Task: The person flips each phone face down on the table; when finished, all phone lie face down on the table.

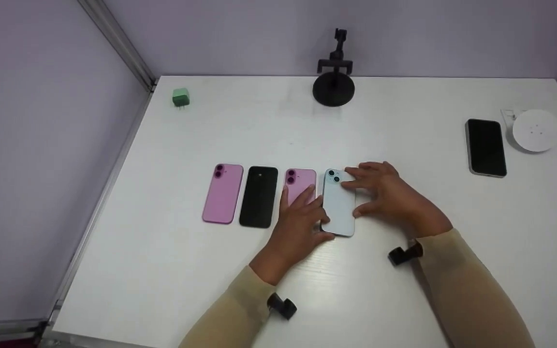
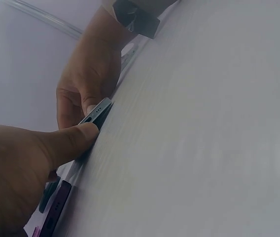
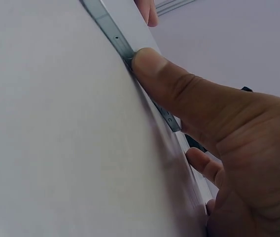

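A light blue phone (image 1: 340,208) lies back up on the white table, its two camera lenses at the top left. My left hand (image 1: 299,227) holds its lower left corner, with the thumb (image 2: 83,136) at the bottom edge. Other fingers of that hand spread over a pink phone (image 1: 298,178) just to the left and partly hide it. From the other side my right hand (image 1: 387,193) grips the light blue phone, thumb (image 3: 152,66) against its right edge and fingertips over the upper right part. In the left wrist view, its bottom edge shows near both hands.
Left of the hands lie a black phone (image 1: 259,197) and another pink phone (image 1: 223,193), in a row. A black phone stand (image 1: 334,89) is at the back. At the right are a dark-screened phone (image 1: 486,147) and a round white device (image 1: 535,130). A green charger plug (image 1: 181,97) sits back left.
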Demonstrator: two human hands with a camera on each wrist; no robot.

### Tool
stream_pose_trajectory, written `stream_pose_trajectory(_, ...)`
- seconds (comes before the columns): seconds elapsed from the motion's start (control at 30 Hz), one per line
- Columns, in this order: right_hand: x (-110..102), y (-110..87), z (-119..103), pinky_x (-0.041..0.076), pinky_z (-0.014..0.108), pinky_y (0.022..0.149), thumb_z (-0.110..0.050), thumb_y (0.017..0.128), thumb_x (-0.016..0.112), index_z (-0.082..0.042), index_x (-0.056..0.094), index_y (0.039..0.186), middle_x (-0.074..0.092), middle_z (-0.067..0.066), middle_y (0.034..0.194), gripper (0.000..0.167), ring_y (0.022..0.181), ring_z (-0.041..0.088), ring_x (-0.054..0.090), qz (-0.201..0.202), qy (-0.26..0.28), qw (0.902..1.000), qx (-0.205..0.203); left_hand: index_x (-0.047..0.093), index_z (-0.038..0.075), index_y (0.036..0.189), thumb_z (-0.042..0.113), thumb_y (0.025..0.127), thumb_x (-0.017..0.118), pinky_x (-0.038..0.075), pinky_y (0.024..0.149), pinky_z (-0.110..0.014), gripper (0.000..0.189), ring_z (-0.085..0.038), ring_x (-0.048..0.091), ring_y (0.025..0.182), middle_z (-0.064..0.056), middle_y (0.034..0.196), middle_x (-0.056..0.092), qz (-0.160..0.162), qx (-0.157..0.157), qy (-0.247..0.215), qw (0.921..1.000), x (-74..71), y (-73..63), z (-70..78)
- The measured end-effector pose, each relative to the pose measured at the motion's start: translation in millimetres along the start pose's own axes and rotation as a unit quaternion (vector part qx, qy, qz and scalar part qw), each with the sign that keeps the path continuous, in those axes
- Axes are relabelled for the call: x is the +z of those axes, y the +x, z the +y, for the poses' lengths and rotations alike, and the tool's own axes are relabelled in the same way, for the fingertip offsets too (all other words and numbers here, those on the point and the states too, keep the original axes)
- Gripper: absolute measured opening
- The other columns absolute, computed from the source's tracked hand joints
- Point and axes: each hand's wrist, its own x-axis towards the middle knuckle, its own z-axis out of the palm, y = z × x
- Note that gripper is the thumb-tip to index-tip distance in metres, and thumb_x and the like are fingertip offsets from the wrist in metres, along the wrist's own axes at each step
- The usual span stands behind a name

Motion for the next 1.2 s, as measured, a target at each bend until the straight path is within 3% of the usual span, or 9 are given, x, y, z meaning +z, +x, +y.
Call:
stream_pose_trajectory(0.23, -1.5, 0.5, -1.3, 0.004, 0.065, 0.136, -0.027, 0.079, 0.098, -0.024, 0.074, 0.143, 0.047, 0.003, 0.172, 0.068, 0.164, 0.037, 0.028, -0.007, -0.004, 1.0, 0.004, 0.08, 0.024, 0.108, 0.042, 0.089, 0.091, 0.007, 0.135, -0.069, 0.028, -0.022, 0.036, 0.165, -0.002, 0.155, 0.066, -0.005, -0.022, -0.029, 0.9993, 0.9, 0.3, 0.2)
stream_pose_trajectory(0.43, -1.0, 0.8, -0.7, 0.007, 0.063, 0.136, -0.028, 0.079, 0.098, -0.024, 0.075, 0.141, 0.048, 0.002, 0.172, 0.066, 0.164, 0.037, 0.028, -0.003, 0.006, 1.0, 0.007, 0.079, 0.025, 0.106, 0.04, 0.088, 0.092, 0.004, 0.136, -0.066, 0.026, -0.021, 0.035, 0.165, -0.001, 0.155, 0.066, -0.004, -0.038, -0.048, 0.9981, 1.3, 0.2, 0.4)
stream_pose_trajectory(0.73, -0.3, 0.8, 1.3, 0.005, 0.064, 0.136, -0.028, 0.079, 0.099, -0.024, 0.081, 0.133, 0.05, 0.001, 0.171, 0.057, 0.163, 0.036, 0.029, 0.004, 0.003, 1.0, 0.0, 0.078, 0.024, 0.086, 0.041, 0.088, 0.092, 0.003, 0.135, -0.068, 0.022, -0.023, 0.036, 0.165, -0.001, 0.151, 0.069, -0.011, -0.044, -0.047, 0.9979, 1.2, 1.7, 0.7)
stream_pose_trajectory(1.2, -1.3, 0.5, -0.3, 0.006, 0.063, 0.136, -0.028, 0.08, 0.098, -0.026, 0.08, 0.134, 0.049, -0.002, 0.172, 0.057, 0.164, 0.033, 0.027, -0.004, 0.002, 0.9999, 0.01, 0.081, 0.026, 0.086, 0.046, 0.089, 0.089, 0.003, 0.135, -0.068, 0.022, -0.023, 0.035, 0.165, -0.001, 0.15, 0.07, -0.018, -0.039, -0.016, 0.9989, 0.3, 1.9, 2.4)
